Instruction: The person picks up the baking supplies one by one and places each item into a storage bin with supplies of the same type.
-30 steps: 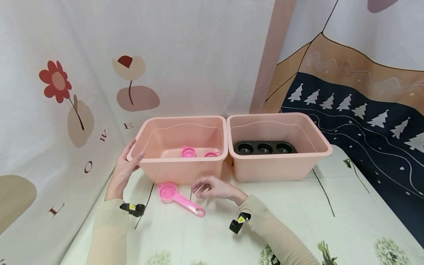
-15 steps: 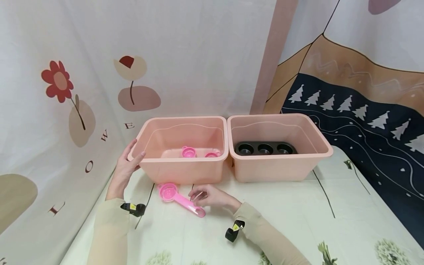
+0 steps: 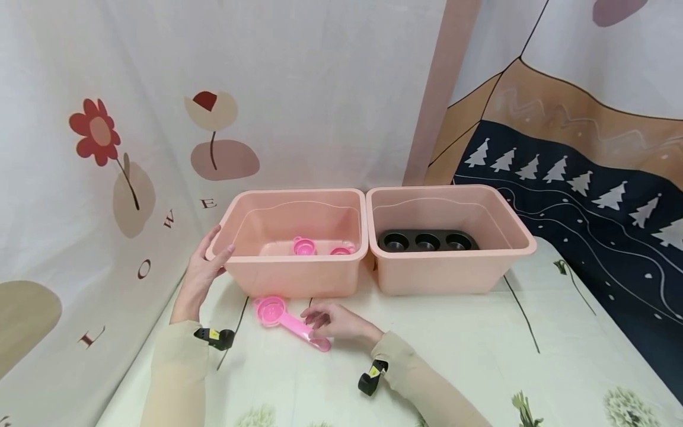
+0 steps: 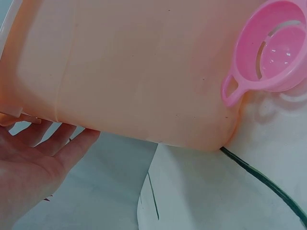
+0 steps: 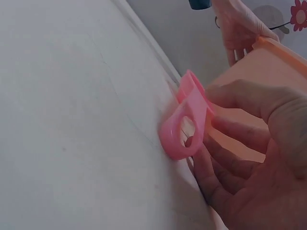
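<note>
My left hand [image 3: 200,276] holds the front left corner of the left peach plastic bin [image 3: 290,276], its thumb at the rim and its fingers along the outer side. A pink egg separator [image 3: 270,311] lies on the cloth before this bin, its slotted cup [image 4: 283,52] toward the left and its long handle slanting right. At the looped handle end [image 5: 184,136] is my right hand [image 3: 338,322], thumb on one side and fingertips on the other. Inside the left bin sit two round pink cups [image 3: 305,246], their lower parts hidden by the front wall.
The right peach bin [image 3: 432,273] stands beside the left one, their rims meeting or nearly so. In it lies a black muffin pan [image 3: 428,241], partly hidden. A printed cloth [image 3: 299,107] hangs behind the bins; a pale flowered cloth [image 3: 448,350] covers the table.
My right hand has moved left and slightly down, from beside the egg separator onto its handle end. My left hand stays on the bin's corner. The bins have not moved.
</note>
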`<state>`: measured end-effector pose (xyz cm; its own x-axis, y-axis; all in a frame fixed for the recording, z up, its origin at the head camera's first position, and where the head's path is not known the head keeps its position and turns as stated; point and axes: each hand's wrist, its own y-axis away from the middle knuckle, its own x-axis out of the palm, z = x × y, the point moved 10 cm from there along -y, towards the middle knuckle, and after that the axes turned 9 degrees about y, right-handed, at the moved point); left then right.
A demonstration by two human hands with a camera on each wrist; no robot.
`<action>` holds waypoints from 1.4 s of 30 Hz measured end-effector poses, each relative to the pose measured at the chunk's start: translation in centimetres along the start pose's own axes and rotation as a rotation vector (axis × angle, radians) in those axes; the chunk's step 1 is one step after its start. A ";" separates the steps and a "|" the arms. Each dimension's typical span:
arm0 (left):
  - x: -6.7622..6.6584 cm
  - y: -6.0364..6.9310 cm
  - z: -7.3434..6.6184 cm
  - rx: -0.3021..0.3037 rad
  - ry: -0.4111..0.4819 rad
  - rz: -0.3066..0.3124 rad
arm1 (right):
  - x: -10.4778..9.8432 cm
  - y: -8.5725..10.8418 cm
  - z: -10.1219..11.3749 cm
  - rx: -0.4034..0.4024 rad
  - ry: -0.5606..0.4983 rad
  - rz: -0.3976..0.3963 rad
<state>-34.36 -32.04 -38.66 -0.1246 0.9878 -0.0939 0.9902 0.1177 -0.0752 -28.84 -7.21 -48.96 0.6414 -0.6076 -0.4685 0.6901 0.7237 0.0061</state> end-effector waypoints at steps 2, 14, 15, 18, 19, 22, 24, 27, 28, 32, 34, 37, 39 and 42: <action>0.0 0.0 -0.1 0.003 -0.004 -0.003 | 0.3 -0.1 -0.1 0.025 0.015 0.005; 0.0 -0.1 0.0 -0.004 -0.019 -0.008 | 1.1 -0.7 0.0 0.024 0.109 0.011; 0.0 -0.2 0.0 -0.003 -0.021 -0.010 | 1.2 -0.7 0.0 0.023 0.110 0.011; 0.0 -0.1 0.0 -0.006 -0.021 -0.015 | 1.3 -0.7 0.1 0.020 0.124 0.012; 0.0 -0.1 -0.1 -0.008 -0.020 -0.015 | 1.4 -0.8 0.1 0.019 0.131 0.012; 0.0 0.0 -0.1 -0.016 -0.016 -0.018 | 1.5 -0.8 0.1 0.015 0.152 0.013; 0.0 0.1 -0.1 -0.020 -0.011 -0.017 | 1.5 -0.9 0.1 0.005 0.166 0.007; 0.0 0.1 0.0 -0.017 -0.007 -0.014 | 1.4 -1.0 0.0 -0.023 0.186 -0.008; 0.0 0.1 0.0 -0.017 -0.006 -0.013 | 1.3 -1.0 0.0 -0.033 0.194 -0.015; 0.0 0.1 0.0 -0.010 0.011 -0.008 | 1.0 -1.0 0.0 -0.064 0.217 -0.036; 0.0 0.1 0.0 -0.008 0.020 -0.006 | 0.9 -1.0 -0.1 -0.063 0.209 -0.047; 0.1 0.1 -0.1 -0.008 0.021 -0.005 | 0.5 -0.8 -0.2 -0.053 0.173 -0.068; 0.1 0.1 -0.1 -0.011 0.030 -0.007 | 0.2 -0.7 -0.3 -0.050 0.155 -0.084; 0.1 0.2 -0.1 -0.015 0.023 -0.012 | -0.1 -0.6 -0.3 -0.065 0.158 -0.100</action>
<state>-34.17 -31.93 -38.58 -0.1354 0.9883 -0.0698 0.9894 0.1312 -0.0617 -29.42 -7.54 -49.21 0.5065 -0.6222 -0.5970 0.7211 0.6852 -0.1023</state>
